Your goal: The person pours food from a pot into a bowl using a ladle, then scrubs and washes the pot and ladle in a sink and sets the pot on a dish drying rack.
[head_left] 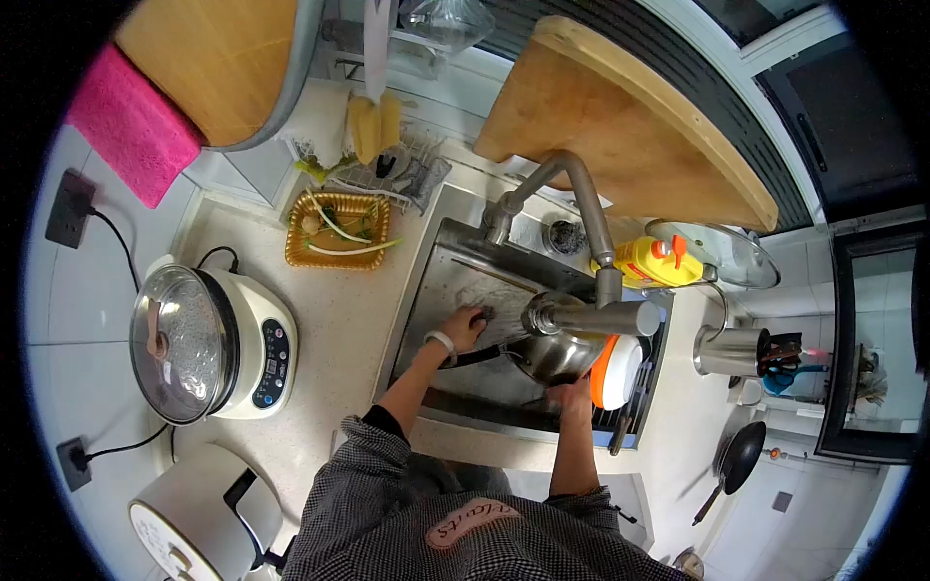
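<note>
My left hand (461,329), with a white band on its wrist, is low in the sink (436,281), its fingers curled round something small and dark that I cannot make out. A metal pan (557,356) with a black handle lies tilted in the basin to the right of it. My right hand (570,392) holds the pan's near rim, fingers partly hidden. Over the pan hangs the faucet (591,317), and water sprays from its head toward my left hand.
Beside the sink's right end are an orange and white container (616,373) and a yellow bottle (659,263). A basket (334,254) with greens, a glass-lidded cooker (262,339) and a rice cooker (199,513) stand left. A cutting board (620,126) leans behind.
</note>
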`<state>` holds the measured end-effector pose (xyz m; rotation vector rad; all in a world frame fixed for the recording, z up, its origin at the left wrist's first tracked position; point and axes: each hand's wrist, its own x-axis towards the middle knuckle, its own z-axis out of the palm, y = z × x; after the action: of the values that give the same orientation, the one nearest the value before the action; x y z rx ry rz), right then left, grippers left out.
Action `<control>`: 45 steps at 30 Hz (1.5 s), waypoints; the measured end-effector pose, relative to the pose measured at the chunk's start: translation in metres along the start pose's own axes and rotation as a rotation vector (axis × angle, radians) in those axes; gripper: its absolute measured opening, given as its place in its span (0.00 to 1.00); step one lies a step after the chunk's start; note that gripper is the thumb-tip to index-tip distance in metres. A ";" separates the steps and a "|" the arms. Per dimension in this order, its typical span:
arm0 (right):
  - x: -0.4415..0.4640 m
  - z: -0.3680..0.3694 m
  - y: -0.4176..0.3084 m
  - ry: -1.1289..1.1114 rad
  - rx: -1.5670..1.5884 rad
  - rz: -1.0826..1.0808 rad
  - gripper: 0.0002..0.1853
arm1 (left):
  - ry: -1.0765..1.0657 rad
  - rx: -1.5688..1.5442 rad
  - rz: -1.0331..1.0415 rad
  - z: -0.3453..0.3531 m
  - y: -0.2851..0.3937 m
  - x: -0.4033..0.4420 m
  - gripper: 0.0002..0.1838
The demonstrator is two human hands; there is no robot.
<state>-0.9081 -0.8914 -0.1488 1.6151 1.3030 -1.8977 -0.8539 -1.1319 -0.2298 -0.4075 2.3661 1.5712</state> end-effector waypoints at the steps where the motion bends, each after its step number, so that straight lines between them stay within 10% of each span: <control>1: -0.001 -0.002 0.000 0.023 -0.028 0.008 0.26 | -0.002 0.001 -0.001 -0.006 0.003 -0.004 0.25; 10: 0.002 0.023 -0.002 0.018 -0.135 0.056 0.29 | -0.207 0.057 -0.097 -0.028 0.026 -0.043 0.31; 16: 0.031 0.052 0.003 -0.380 0.364 0.182 0.22 | -0.155 0.509 0.034 0.007 0.013 -0.060 0.40; 31: 0.074 0.034 0.072 -0.692 -0.235 -0.313 0.19 | -0.213 -0.072 -0.301 0.055 -0.078 -0.008 0.47; 33: 0.071 0.016 0.083 -0.676 -0.405 -0.430 0.22 | -0.242 -0.544 -0.318 0.067 -0.104 -0.001 0.44; 36: 0.062 0.013 0.098 -0.256 -0.537 -0.061 0.30 | -0.211 -0.262 -0.241 0.057 -0.078 -0.008 0.42; 45: 0.090 0.023 0.107 -0.592 -0.421 0.093 0.40 | -0.132 -0.203 -0.360 0.036 -0.056 -0.027 0.44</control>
<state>-0.8700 -0.9393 -0.2765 0.8060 1.2223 -1.7046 -0.8051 -1.1169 -0.2809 -0.7050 1.9119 1.6099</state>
